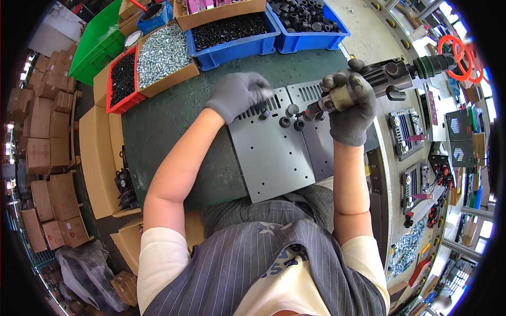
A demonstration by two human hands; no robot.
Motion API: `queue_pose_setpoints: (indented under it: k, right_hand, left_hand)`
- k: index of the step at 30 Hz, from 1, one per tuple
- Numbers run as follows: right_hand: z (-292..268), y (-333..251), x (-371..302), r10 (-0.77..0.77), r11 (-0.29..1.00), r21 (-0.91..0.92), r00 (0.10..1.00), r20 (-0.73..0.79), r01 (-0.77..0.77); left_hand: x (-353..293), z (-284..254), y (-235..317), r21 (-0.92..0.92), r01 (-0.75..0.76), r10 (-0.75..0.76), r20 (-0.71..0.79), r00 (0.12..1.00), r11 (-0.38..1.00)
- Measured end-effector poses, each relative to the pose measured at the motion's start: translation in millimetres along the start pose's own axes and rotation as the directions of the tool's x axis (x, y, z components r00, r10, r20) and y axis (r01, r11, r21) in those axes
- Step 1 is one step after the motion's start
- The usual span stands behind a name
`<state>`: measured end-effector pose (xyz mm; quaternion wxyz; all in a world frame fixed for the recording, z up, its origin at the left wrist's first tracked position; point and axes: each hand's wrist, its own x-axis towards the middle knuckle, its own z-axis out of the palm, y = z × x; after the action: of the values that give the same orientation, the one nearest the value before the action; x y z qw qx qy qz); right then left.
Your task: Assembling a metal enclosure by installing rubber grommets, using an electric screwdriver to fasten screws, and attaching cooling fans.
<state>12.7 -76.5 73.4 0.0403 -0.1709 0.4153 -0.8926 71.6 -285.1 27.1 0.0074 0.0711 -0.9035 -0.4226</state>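
My right hand [352, 105], in a dark grey glove, is wrapped round a black and grey power screwdriver [387, 76] lying nearly sideways. Its tip points left at a black round rubber foot [292, 109] above a grey metal panel [269, 152]. Over the panel's far left corner is my gloved left hand [234, 97]. Its fingers curl inward, and a slight blur at their tips hides what they hold, if anything. More rubber feet [285, 122] rest on the panel. A second slotted panel [321, 150] lies against its right side.
Beyond the panels stand a blue bin of black rubber feet [314, 40], a blue bin of small black parts [211, 59], a carton of silver screws [164, 58] and a red bin [122, 79]. A coiled orange hose [457, 50] hangs at right. Stacked cartons [39, 150] fill the left.
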Motion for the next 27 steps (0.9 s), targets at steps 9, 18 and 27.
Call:
queue_pose_setpoints:
  k: [9, 18, 27]
  right_hand:
    - [-7, 4, 5, 0.053, 0.998, 0.023, 0.999, 0.002, -0.053]
    - [-6, 7, 8, 0.021, 0.999, 0.038, 0.999, 0.040, -0.022]
    - [-9, 6, 12, 0.003, 0.998, -0.063, 0.997, 0.080, 0.002]
  left_hand:
    - [-23, -21, -4, 0.117, -0.044, 0.024, 0.165, 0.986, 0.992]
    - [0, -1, 4, 0.211, -0.154, 0.168, -0.049, 0.985, 0.965]
    - [-13, 20, 19, 0.420, -0.125, 0.145, -0.015, 0.989, 0.899]
